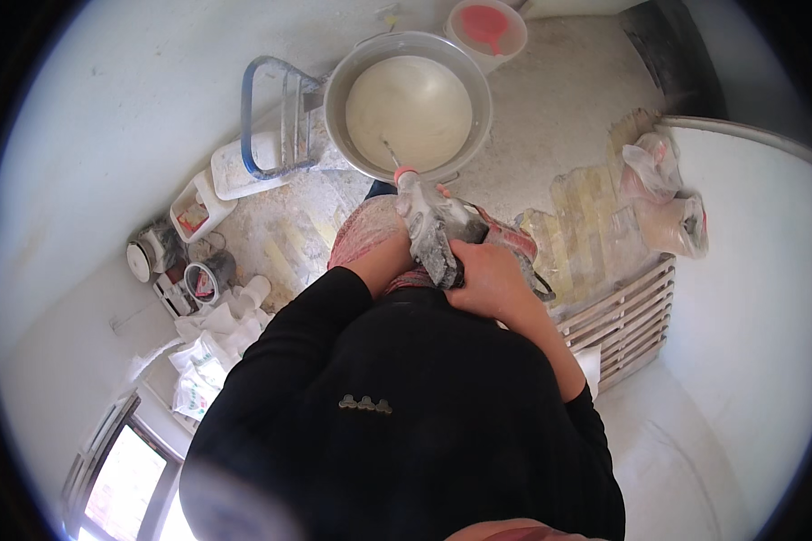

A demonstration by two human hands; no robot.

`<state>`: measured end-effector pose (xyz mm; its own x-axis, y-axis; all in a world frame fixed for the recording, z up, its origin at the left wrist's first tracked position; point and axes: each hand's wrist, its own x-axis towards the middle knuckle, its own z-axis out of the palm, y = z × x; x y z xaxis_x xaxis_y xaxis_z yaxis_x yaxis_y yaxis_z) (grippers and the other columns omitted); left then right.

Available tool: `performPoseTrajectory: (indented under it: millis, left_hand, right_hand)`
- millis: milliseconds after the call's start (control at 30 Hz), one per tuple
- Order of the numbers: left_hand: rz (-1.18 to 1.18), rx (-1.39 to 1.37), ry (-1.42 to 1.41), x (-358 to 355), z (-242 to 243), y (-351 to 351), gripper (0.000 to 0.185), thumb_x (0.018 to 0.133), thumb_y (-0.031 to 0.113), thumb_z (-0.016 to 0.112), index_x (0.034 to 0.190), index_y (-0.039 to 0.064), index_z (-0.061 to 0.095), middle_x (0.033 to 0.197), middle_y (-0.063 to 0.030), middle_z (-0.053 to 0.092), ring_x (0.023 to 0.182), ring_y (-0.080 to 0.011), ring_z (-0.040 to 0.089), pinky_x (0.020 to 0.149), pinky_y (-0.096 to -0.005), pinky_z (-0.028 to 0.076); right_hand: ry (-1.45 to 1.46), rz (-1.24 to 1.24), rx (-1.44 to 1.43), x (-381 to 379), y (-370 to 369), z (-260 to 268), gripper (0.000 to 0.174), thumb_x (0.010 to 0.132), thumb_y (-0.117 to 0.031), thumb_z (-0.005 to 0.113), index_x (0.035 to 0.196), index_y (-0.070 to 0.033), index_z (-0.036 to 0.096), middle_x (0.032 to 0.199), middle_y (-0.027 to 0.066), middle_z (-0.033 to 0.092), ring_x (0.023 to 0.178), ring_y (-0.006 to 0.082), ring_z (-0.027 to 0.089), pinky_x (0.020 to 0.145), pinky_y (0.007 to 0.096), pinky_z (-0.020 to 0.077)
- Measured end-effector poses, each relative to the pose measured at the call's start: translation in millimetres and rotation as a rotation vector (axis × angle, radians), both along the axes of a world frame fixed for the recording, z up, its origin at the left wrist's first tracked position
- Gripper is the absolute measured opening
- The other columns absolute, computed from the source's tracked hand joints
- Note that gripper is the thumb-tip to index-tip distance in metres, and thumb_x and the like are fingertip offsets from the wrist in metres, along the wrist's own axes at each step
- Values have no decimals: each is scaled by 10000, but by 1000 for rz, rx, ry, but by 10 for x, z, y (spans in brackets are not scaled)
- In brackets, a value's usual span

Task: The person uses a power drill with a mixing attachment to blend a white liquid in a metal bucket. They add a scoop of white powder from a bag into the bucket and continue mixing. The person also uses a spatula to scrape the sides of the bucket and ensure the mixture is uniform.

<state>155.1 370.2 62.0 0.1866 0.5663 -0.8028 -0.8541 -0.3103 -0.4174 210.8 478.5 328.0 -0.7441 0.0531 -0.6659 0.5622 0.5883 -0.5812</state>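
Observation:
A large metal pot (484, 111) stands in front of me, holding a smooth cream-coloured mixture (413, 101). Over its near edge points a dust-coated electric drill (430, 226) with a red collar; a thin metal rod (391, 154) runs from it down into the mixture. My right hand (490, 277) wraps around the drill's rear handle. From the other side, my left hand (398, 251) supports the drill body; most of that hand is hidden beneath the tool, with fingertips showing at the far side. A red part (511, 240) and a dark cord lie just beyond my right hand.
Behind the pot stands a pale bucket (507, 59) with a red scoop (484, 26). A blue metal frame (247, 118) and cut white jugs (206, 193) line the left wall. Plastic bags (653, 162) and a slatted wooden rack (626, 321) are at right. White sacks (206, 368) lie at left.

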Motion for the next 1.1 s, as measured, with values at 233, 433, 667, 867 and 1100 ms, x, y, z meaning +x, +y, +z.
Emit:
performPoseTrajectory:
  millis: [233, 433, 667, 867, 1100]
  left_hand:
    - [-53, -28, 112, 88, 226, 15, 575, 747, 616, 640, 947, 90, 520, 958, -175, 546, 864, -370, 543, 800, -560, 454]
    - [-139, -122, 265, 222, 354, 38, 547, 746, 619, 645, 909, 110, 526, 933, -162, 553, 850, -368, 545, 787, -563, 454]
    - [-157, 167, 160, 399, -65, -31, 602, 737, 690, 657, 914, 125, 552, 969, -124, 596, 922, -363, 583, 832, -544, 476]
    - [-93, -453, 685, 730, 388, 302, 453, 832, 521, 660, 971, 94, 602, 952, -102, 603, 895, -280, 608, 822, -476, 516]
    - [-96, 236, 215, 450, -184, -21, 480, 887, 566, 536, 942, 90, 572, 898, -129, 595, 853, -355, 592, 797, -529, 498]
  right_hand:
    - [20, -139, 9, 265, -127, 55, 342, 683, -233, 715, 964, -58, 628, 836, 228, 661, 842, 430, 630, 750, 498, 501]
    - [-47, -192, 60, 294, -159, 127, 340, 662, -231, 699, 942, -52, 629, 846, 224, 671, 875, 408, 642, 799, 493, 510]
    - [-29, -264, 64, 316, -214, 156, 343, 665, -231, 701, 948, -52, 630, 852, 234, 671, 860, 416, 644, 793, 495, 508]
    - [-23, -287, 135, 342, -289, 170, 339, 744, -306, 720, 937, -47, 617, 823, 244, 660, 834, 442, 633, 738, 498, 500]
    - [-1, -320, 158, 350, -337, 197, 335, 748, -298, 716, 933, -38, 613, 825, 247, 660, 831, 441, 634, 743, 497, 502]
